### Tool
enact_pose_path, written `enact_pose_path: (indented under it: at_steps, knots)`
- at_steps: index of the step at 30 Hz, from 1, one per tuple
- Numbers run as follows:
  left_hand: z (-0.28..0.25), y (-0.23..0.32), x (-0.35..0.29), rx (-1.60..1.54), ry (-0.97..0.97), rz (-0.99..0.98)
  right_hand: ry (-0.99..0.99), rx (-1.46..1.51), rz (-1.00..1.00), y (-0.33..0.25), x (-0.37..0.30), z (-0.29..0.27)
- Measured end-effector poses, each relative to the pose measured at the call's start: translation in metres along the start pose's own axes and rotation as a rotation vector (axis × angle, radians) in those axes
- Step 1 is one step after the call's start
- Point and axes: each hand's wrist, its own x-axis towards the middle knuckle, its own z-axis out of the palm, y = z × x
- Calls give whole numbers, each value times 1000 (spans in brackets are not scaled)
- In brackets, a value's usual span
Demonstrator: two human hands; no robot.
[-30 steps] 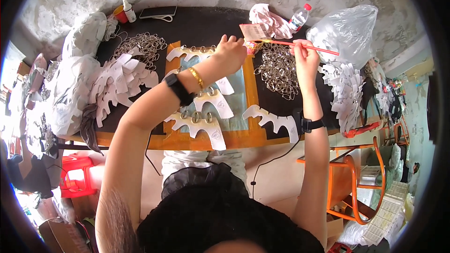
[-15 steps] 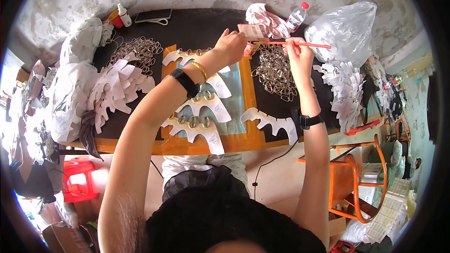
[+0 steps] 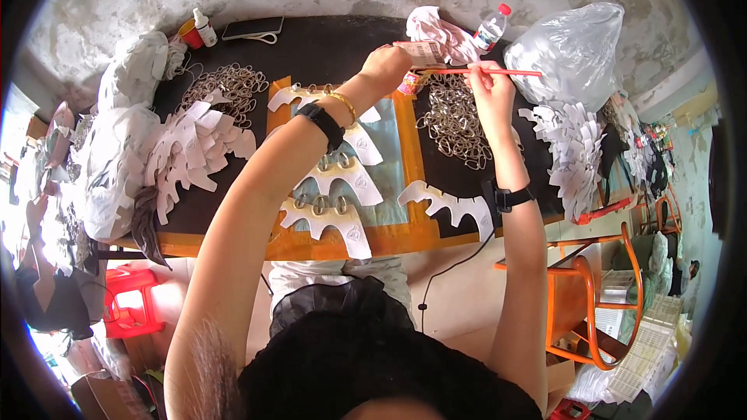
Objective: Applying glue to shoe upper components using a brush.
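Between the fingers of my right hand [image 3: 492,92] is a thin red stick [image 3: 517,73], held level above a heap of metal rings [image 3: 453,120]. Its left end reaches a small red-and-yellow container [image 3: 409,82]. My left hand [image 3: 384,66] is closed beside that container and a pinkish printed card [image 3: 424,53]; what its fingers grip is hidden. Below my left forearm, white scalloped pieces [image 3: 342,229] lie in a column on the taped mat, with metal rings standing along their upper edges. Another scalloped piece [image 3: 455,204], with no rings on it, rests near the table's front edge.
More metal rings [image 3: 226,89] lie at the left, beside stacked white pieces [image 3: 204,140] and white bags. On the right are another stack [image 3: 572,152], a clear plastic bag [image 3: 568,54] and a water bottle [image 3: 492,29]. An orange chair [image 3: 587,295] stands right of the table.
The red stick and my right hand have shifted slightly left. My left forearm has swung a little to the right, and its fingers have curled in more.
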Motion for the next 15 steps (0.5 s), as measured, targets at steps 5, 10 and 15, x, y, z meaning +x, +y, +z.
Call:
enact_pose_path:
  at_steps: [5,10,15]
  knots:
    - [-19,13,-4,193,-84,57,-66,-105,-3,12,4,11]
    - [-11,7,-3,231,-140,24,-53,53,81,8,3,9]
    - [-1,1,-2,229,-135,26,14,180,124,7,0,-10]
